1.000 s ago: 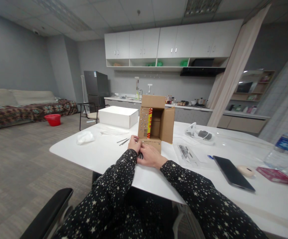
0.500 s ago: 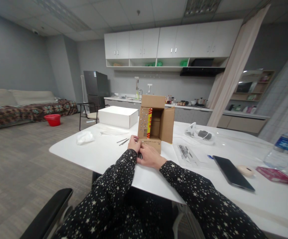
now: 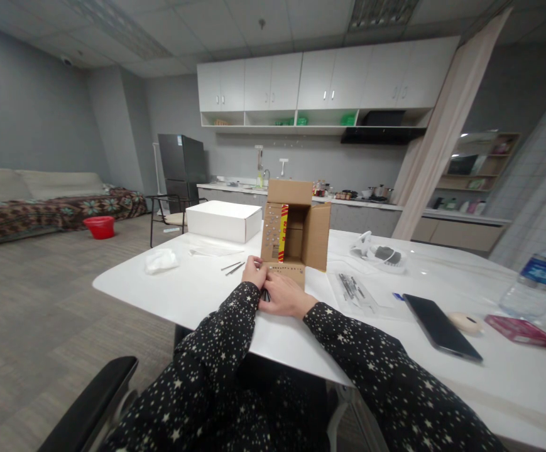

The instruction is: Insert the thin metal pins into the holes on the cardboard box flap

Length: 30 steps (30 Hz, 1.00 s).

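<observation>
left hand (image 3: pixel 254 272), right hand (image 3: pixel 286 294) | touching cardboard box (image 3: pixel 296 232) | grip unclear

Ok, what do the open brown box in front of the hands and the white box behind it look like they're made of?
The open brown box looks like plain matte cardboard: tan, with folded flaps and a red and yellow strip inside. The white box seems to be smooth white card or paperboard, with crisp lid edges; plastic can't be ruled out. Both sit on a glossy white table.

On the white table (image 3: pixel 197 292): one open cardboard box (image 3: pixel 296 232), one white box (image 3: pixel 224 220), one phone (image 3: pixel 440 326), one water bottle (image 3: pixel 539 279), two hands.
</observation>
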### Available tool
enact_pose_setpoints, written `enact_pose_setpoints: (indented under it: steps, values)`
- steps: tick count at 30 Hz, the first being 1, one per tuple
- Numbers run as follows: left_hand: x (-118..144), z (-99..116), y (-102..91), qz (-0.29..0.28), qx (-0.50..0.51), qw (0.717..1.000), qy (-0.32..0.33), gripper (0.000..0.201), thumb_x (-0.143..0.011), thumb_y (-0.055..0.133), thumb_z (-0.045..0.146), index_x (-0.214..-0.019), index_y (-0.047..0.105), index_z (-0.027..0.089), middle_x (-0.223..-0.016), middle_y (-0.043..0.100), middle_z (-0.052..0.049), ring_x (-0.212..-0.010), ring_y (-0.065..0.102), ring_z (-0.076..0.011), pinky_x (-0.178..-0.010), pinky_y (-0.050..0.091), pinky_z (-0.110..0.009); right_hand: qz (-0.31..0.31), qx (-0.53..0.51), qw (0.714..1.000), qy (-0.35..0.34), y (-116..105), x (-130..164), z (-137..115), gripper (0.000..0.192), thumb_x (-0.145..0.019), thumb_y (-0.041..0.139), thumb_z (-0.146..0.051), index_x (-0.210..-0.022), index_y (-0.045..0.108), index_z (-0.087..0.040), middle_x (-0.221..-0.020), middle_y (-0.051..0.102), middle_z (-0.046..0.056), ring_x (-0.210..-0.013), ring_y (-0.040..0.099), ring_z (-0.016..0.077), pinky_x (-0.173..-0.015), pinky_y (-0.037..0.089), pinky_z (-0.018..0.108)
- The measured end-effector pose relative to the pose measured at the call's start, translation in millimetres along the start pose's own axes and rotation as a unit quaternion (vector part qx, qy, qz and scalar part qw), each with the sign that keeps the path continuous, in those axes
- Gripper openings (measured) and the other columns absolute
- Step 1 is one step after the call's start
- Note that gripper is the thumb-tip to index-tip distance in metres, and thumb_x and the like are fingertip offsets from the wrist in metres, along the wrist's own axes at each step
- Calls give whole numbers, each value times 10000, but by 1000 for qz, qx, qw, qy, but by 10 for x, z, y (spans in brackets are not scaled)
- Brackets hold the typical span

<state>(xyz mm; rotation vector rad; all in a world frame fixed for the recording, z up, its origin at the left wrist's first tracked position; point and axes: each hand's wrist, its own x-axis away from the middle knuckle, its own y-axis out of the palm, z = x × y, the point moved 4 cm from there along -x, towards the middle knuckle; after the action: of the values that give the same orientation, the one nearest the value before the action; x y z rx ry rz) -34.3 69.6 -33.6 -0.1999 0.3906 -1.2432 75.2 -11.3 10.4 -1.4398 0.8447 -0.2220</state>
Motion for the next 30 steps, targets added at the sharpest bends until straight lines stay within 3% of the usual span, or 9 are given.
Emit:
enact_pose_setpoints:
  steps: [30]
  values:
    - [0,8,2,-6,7,1000,0,206,-692,570,157,-867,475,210,-772,610,-1,-705,601,-130,-726,470,-281,-6,9,1000,10,21,-26,-20,383,-894,445,-359,-1095,584,-65,-1070,587,183,-1010,543,238,-909,411,349]
